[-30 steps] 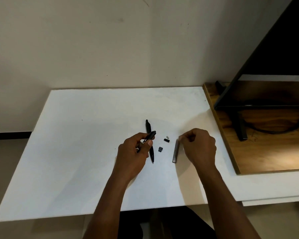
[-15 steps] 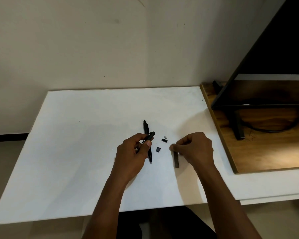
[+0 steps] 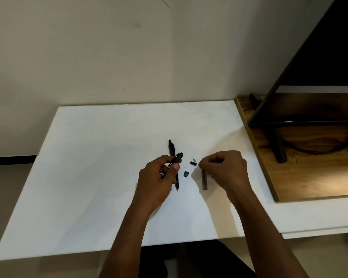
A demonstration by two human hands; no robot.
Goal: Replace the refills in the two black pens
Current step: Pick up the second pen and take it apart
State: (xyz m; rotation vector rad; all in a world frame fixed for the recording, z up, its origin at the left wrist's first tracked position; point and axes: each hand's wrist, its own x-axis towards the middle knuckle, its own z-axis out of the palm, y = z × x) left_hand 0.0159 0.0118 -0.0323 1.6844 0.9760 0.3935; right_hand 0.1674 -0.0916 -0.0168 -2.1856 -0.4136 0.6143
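Observation:
My left hand (image 3: 159,177) grips a black pen body (image 3: 178,157), whose top end sticks out up and to the right past my thumb. A second black pen (image 3: 172,150) lies on the white table (image 3: 88,167), partly hidden under that hand, its tip pointing toward me. My right hand (image 3: 226,169) pinches the far end of a dark grey stick (image 3: 204,181) that rests on the table. Between my hands lie three small loose parts: a black sleeve (image 3: 192,163), a tiny grey piece (image 3: 194,159) and a black cap piece (image 3: 186,173).
A wooden desk (image 3: 301,177) adjoins the white table on the right. On it stands a black monitor (image 3: 319,57) with its foot (image 3: 280,151) and a cable (image 3: 319,151). A wall closes off the far side of the table.
My right hand shifted slightly left, and the grey stick under its fingers swung from tilted to nearly straight toward me. My left hand with the pen body stayed about where it was.

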